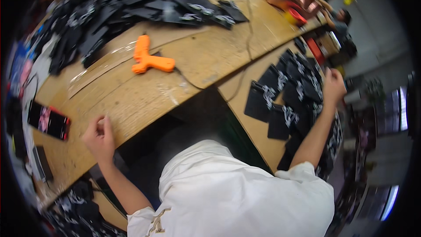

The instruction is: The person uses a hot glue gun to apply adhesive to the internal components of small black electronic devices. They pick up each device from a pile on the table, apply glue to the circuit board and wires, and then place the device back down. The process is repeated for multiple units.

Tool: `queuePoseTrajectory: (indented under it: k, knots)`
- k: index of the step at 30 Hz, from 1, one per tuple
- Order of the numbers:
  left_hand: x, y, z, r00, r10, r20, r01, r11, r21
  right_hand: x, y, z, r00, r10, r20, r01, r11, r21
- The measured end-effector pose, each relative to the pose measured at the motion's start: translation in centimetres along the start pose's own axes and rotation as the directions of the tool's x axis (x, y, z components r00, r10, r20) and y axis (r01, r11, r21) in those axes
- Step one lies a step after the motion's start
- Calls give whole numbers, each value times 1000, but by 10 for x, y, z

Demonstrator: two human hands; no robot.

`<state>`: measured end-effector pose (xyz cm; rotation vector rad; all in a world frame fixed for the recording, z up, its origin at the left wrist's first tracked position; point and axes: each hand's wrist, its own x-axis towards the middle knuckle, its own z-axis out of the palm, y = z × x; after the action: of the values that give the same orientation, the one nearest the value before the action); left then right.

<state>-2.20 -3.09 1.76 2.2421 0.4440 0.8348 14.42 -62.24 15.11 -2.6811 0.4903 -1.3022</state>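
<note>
My left hand point(99, 138) is over the wooden table's front edge, its fingers curled in with the thumb against them. Anything in that hand is too small or hidden to make out. A phone point(48, 120) with a red edge lies to its left. Far to the right, my right hand point(334, 86) is raised, fingers bent and closed; I cannot make out what they hold, if anything. Below and left of it, black flat pieces with pale cords point(280, 120) lie heaped on a side surface. An orange glue gun point(151, 58) lies on its side on the table, apart from both hands.
A big pile of similar black pieces point(162, 8) covers the far side of the table point(210, 57). The glue gun's cable trails to the right. A red and yellow round object point(295, 16) stands at the far right corner. Another person point(341, 19) is beyond it.
</note>
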Motion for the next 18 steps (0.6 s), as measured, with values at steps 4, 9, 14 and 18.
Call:
queuePoseTrajectory:
  k: [4, 9, 14, 18]
  knots:
    - [-1, -5, -15, 999, 4, -49, -4, 1000, 14, 10, -210, 122, 874, -474, 104, 358, 775, 520]
    - [2, -12, -12, 996, -20, -92, 13, 997, -73, 13, -363, 233, 485, -674, 557, 383, 736, 558]
    - [3, -18, 2, 996, -26, -82, 22, 999, -50, -4, -333, 240, 521, -641, 564, 426, 768, 479]
    - [-7, -72, -22, 958, -273, -88, 257, 953, -163, -52, -297, 134, 694, -714, -92, 551, 446, 705]
